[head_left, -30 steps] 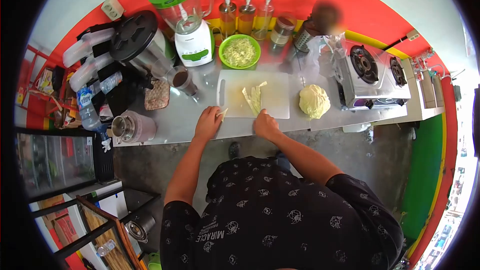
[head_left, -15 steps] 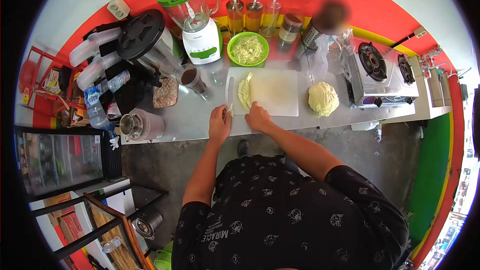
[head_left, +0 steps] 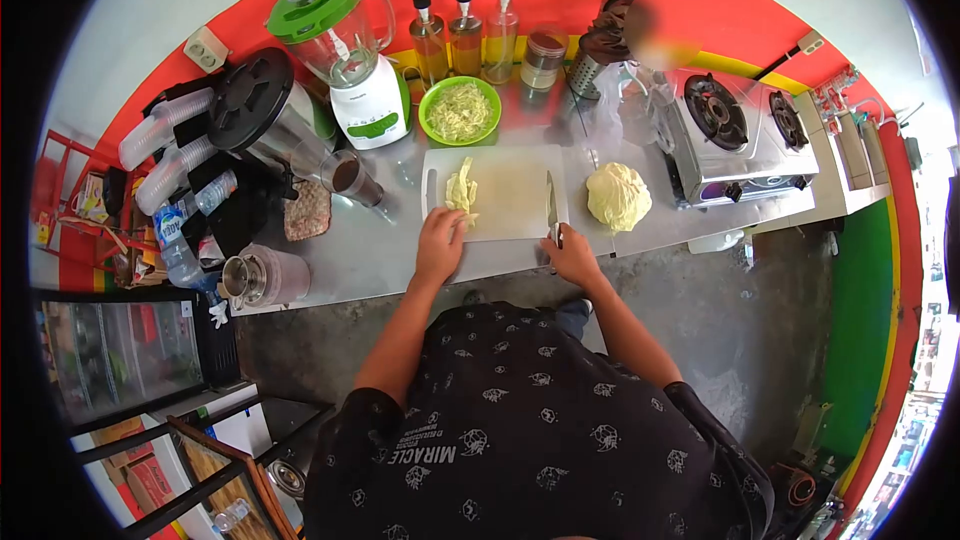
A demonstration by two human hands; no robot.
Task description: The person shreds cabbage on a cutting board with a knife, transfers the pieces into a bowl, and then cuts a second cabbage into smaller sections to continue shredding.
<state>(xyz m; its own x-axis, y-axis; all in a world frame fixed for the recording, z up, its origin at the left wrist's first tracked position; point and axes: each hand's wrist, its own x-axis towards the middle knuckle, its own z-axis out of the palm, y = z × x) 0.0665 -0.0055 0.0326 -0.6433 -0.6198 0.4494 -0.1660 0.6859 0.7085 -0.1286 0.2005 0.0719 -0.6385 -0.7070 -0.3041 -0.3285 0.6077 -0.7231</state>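
Observation:
A white cutting board (head_left: 505, 162) lies on the metal counter. On its left half is a small pile of pale green cabbage leaves (head_left: 461, 186). At the near end of the pile, my left hand (head_left: 440, 242) has its fingers bent together, fingertips against a piece of cabbage. My right hand (head_left: 574, 256) is closed round the handle of a knife (head_left: 552, 204), whose blade points away from me over the board's right side. Right of the board sits a cabbage head (head_left: 618, 196). Behind the board, a green bowl (head_left: 427, 125) holds shredded cabbage.
At the back stand a blender (head_left: 368, 100), several pump bottles (head_left: 465, 43) and a lidded jar (head_left: 543, 60). A gas stove (head_left: 735, 145) is on the right. Left are a cup of dark liquid (head_left: 352, 178) and a steel-topped pink container (head_left: 280, 275). The counter's front edge runs before me.
My right hand has moved right, away from the cabbage leaves, and the knife now shows at the board's right side. My left hand has come onto the board by the leaves. The view has shifted.

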